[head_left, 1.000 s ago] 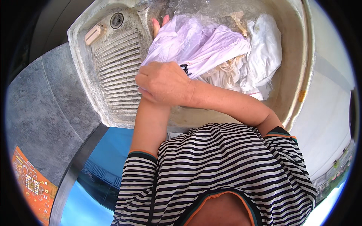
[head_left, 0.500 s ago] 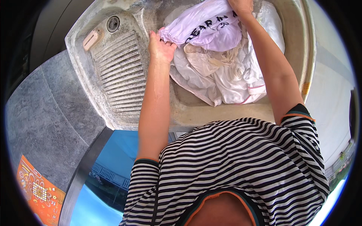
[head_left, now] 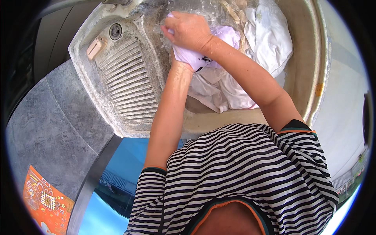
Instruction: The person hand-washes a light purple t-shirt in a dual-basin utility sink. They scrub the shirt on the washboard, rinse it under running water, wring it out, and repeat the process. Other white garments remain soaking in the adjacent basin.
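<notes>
Lilac cloth (head_left: 184, 57): in the sink (head_left: 219, 118), toward its far edge, beside the washboard (head_left: 129, 86).
Right hand (head_left: 190, 31): we see it clenched on the cloth.
Left hand: under the cloth; we cannot tell its grip.
Right side: white laundry (head_left: 270, 39), partly blocked by our right forearm (head_left: 254, 80).
Far-left corner: pink brush (head_left: 96, 47) beside the drain (head_left: 115, 31).

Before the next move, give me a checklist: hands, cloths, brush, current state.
1. Right hand gripping the lilac cloth: ok, fingers curled around it.
2. Left hand gripping it too: cannot tell, mostly hidden.
3. Lilac cloth fully visible: not ok, right hand and forearm cover part.
4. White cloth at right apart from both hands: ok.
5. Pale pink brush out of both hands: ok.
</notes>
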### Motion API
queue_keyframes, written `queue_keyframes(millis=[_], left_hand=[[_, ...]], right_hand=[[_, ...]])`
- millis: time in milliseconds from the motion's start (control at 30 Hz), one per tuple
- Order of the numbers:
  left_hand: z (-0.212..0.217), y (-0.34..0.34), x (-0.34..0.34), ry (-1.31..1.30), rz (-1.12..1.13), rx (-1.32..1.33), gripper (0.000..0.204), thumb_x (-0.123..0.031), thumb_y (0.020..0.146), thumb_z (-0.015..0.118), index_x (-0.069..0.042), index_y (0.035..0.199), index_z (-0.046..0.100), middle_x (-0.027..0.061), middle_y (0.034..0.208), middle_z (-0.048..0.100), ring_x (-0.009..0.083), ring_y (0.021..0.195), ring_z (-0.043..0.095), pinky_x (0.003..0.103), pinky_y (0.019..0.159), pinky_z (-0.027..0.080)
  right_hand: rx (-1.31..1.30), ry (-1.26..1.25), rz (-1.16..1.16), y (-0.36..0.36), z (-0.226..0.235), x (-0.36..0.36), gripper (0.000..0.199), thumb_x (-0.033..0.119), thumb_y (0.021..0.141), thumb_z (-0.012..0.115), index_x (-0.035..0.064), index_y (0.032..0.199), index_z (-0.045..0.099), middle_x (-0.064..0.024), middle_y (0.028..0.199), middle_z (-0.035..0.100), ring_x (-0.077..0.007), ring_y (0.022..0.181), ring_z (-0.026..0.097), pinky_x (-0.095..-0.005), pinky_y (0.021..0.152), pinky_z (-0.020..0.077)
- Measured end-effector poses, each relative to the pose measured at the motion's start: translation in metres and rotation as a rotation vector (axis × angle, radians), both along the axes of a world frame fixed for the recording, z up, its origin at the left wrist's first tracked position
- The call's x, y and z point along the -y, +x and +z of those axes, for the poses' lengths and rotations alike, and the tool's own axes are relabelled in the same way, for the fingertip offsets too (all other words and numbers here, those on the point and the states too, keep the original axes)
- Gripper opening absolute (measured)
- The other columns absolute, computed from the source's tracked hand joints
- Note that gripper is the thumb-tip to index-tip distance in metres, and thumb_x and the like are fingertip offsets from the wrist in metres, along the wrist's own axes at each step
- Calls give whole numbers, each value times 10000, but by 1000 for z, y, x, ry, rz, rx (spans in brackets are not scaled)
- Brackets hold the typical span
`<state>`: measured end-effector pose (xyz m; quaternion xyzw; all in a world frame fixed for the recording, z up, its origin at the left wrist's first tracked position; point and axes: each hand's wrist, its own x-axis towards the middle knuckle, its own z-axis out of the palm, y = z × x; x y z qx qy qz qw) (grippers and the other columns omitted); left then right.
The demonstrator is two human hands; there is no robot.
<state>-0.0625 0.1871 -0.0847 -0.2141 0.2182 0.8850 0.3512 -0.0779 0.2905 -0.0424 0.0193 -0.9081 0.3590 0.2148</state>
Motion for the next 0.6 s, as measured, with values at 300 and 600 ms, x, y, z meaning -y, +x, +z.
queue_keyframes(millis=[300,600], left_hand=[[38,-24,16,-2019,-460,-1262,478,-237,882,713,-121,1324,573,155,1163,587,306,1102,579,426,926,482],[18,26,20,-1791,-768,-1752,490,-187,825,734,-154,1296,602,109,1309,526,316,1214,517,445,958,452]], right_hand=[[123,507,-344,-3,-40,-158,309,266,795,723,129,1072,704,-140,1095,636,-340,1113,549,-466,880,489],[136,439,161,46,-50,-159,199,164,813,715,119,1005,733,-27,1083,668,-232,1066,607,-374,942,490]])
